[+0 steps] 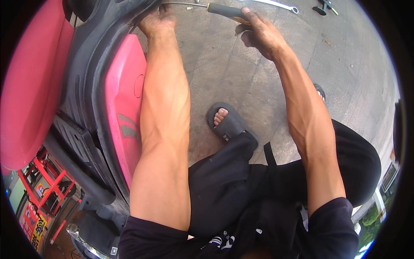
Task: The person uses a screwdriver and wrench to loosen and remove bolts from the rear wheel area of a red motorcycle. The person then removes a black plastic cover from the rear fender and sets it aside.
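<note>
A screwdriver with a dark grey and yellow handle is in my right hand, fingers and thumb closed round the handle's end. Its thin metal shaft points left, toward the underside of a scooter's black plastic body. At the shaft's far end my left hand is raised against that black edge, palm partly showing. Its fingertips are hidden by the plastic and the picture's top edge, as is the screwdriver's tip. Beside my left forearm runs the scooter's pink side panel.
A silver wrench and a black-and-green tool lie on the concrete floor at the far side. My sandalled foot stands between my arms. A red metal frame is behind the scooter, lower left.
</note>
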`<state>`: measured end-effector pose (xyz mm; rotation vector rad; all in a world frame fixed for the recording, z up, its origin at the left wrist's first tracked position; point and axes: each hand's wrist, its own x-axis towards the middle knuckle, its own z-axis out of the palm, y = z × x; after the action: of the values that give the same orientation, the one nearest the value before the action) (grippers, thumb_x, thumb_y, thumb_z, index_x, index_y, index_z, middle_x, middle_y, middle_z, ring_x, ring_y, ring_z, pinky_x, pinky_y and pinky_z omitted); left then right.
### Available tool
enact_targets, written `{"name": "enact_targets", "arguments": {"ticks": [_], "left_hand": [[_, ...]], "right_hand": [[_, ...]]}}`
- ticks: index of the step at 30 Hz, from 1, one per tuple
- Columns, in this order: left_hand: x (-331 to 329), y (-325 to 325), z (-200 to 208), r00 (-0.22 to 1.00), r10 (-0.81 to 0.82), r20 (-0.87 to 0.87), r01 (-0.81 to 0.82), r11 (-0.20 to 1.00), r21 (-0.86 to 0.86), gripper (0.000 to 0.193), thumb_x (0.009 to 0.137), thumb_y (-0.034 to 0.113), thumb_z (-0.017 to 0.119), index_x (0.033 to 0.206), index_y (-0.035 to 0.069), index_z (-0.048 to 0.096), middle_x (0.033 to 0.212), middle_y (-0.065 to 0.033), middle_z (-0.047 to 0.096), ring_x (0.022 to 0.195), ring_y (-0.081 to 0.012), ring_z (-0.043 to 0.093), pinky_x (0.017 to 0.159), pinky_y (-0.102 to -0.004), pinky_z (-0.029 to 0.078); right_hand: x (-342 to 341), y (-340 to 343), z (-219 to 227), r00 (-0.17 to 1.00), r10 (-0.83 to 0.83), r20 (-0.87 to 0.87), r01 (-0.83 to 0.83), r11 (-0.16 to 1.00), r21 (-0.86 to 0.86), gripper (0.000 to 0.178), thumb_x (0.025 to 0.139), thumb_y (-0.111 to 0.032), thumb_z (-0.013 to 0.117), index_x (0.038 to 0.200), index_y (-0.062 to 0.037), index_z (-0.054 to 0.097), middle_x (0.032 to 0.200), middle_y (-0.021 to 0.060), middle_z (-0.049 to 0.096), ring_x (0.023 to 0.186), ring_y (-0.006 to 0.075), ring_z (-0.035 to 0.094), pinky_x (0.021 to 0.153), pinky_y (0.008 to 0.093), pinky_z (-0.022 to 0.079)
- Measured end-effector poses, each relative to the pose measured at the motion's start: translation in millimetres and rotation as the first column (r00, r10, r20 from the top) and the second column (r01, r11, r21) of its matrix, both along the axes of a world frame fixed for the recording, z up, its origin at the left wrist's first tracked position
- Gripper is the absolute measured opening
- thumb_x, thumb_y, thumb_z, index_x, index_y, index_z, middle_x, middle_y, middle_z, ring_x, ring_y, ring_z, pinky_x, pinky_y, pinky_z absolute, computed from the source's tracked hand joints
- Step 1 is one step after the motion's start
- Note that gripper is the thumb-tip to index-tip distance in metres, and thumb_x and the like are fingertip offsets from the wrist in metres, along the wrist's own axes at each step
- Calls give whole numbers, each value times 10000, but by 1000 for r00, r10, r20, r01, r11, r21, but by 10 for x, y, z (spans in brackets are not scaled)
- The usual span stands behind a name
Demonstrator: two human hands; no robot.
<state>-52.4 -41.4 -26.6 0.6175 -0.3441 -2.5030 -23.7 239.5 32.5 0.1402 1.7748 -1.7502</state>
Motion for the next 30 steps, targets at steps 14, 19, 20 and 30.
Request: {"name": "enact_targets", "arguments": {"ticks": [14, 19, 20, 30], "left_hand": [[60, 233, 432, 969, 65, 238, -54, 997, -51, 267, 894, 280, 582, 1053, 67, 606, 982, -88, 605, 909, -257, 587, 748, -454, 533], [67, 186, 381, 958, 104, 269, -88, 994, -70, 264, 881, 250, 584, 1024, 29, 605, 963, -126, 630, 858, -295, 629, 732, -460, 556], [79, 185, 382, 955, 117, 273, -103, 993, -64, 263, 881, 232, 587, 1029, 15, 595, 961, -147, 632, 895, -320, 640, 736, -473, 562], [157, 203, 400, 971, 73, 227, -35, 986, -164, 259, 864, 221, 626, 1036, 32, 674, 999, -140, 708, 924, -271, 676, 803, -442, 573]], "right_hand": [[-27, -28, -60, 993, -3, 121, 8, 999, -44, 510, 986, -476, 502, 1036, 26, 571, 647, 31, 539, 535, 101, 477, 475, 272, 395], [-80, 85, -229, 991, 129, -27, -132, 983, -128, 468, 954, -399, 594, 1140, 27, 546, 801, 83, 638, 652, 120, 591, 549, 271, 483], [-74, 127, -301, 988, 150, -42, -154, 982, -113, 461, 956, -394, 590, 1145, 24, 545, 813, 83, 643, 658, 117, 595, 549, 268, 482], [-372, 833, -1062, 781, 410, -471, -125, 842, 525, 419, 841, -241, 678, 1193, -46, 560, 1069, 212, 626, 981, 364, 612, 859, 431, 490]]}}
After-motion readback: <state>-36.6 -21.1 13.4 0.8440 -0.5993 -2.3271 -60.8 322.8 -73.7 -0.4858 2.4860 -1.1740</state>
